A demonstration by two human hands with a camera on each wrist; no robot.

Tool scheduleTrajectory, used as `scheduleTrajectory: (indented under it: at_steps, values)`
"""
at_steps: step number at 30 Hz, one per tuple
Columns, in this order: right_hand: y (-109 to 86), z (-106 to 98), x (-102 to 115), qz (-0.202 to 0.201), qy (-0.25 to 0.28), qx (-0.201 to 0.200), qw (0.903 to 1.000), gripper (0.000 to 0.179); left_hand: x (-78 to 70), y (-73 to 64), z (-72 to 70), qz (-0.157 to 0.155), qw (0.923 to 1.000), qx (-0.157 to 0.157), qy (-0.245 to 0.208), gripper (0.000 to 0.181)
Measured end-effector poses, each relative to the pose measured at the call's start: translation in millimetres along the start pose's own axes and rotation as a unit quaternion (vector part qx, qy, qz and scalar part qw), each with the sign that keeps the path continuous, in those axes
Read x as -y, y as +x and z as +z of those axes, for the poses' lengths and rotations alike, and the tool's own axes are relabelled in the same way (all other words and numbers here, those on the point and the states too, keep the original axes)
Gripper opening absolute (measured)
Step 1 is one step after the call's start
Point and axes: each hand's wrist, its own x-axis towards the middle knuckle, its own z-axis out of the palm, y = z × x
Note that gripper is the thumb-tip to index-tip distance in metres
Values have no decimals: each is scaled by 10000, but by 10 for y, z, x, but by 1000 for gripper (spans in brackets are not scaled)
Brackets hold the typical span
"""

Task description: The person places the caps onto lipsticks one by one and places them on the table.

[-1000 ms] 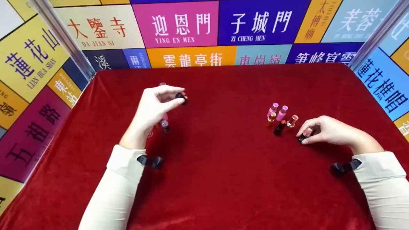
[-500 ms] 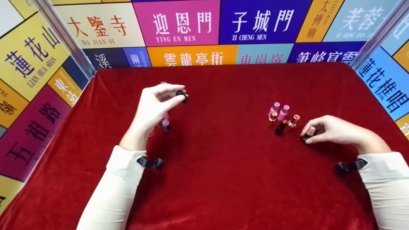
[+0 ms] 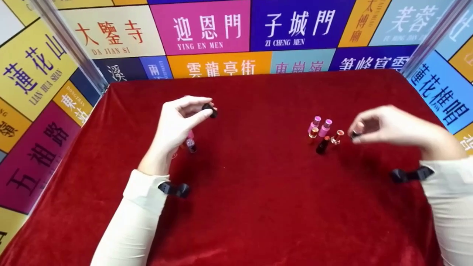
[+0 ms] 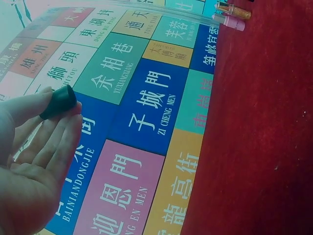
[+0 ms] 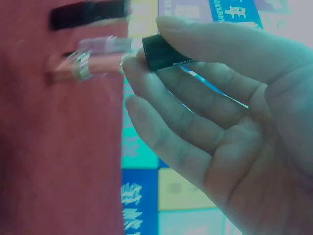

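My left hand point(image 3: 170, 125) is raised over the left half of the table and pinches a black lipstick cap point(image 3: 209, 110) between thumb and fingers. That black cap shows clearly in the left wrist view too. On the right, thumb and fingertips of my right hand point(image 3: 393, 125) pinch a lipstick point(image 3: 356, 133) with a black base and a pinkish-nude tip, held above the cloth. Just left of it stand several uncapped lipsticks: two pink tubes point(image 3: 325, 128), a gold one point(image 3: 313, 133), a black one point(image 3: 322, 145) with a red tip, and a gold-rimmed one point(image 3: 337, 137).
Beneath and beside my left wrist, a small dark piece with a purplish top point(image 3: 191, 145) and a pink piece point(image 3: 190, 134) are partly hidden. Red cloth point(image 3: 251, 192) covers the table. Panels with large lettering point(image 3: 207, 29) stand along the back and sides.
My right hand has lifted the nude-tipped lipstick from the cloth and moved toward the back of the table. My left hand stays nearly in place with the cap.
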Motion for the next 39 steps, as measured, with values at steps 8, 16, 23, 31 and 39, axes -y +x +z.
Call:
scheduleTrajectory:
  at_steps: [8, 16, 23, 31, 39]
  values:
    - [405, -21, 551, -139, 544, -200, 9982, 15, -14, -22, 24, -38, 9998, 60, -159, 24]
    - [737, 170, 914, -604, 1045, -189, 9925, 16, -61, -55, 56, -46, 9996, 81, -254, 24]
    - [881, 408, 1066, -845, 1438, -328, 9854, 21, -53, -58, 120, -98, 9997, 147, -156, 24]
    - [1057, 785, 1140, -1379, 1169, -460, 9824, 18, -22, -74, 184, -76, 9996, 224, -151, 24]
    - [1093, 871, 1195, -1457, 1186, -512, 9809, 17, 1, -76, 236, -73, 9993, 359, -27, 23]
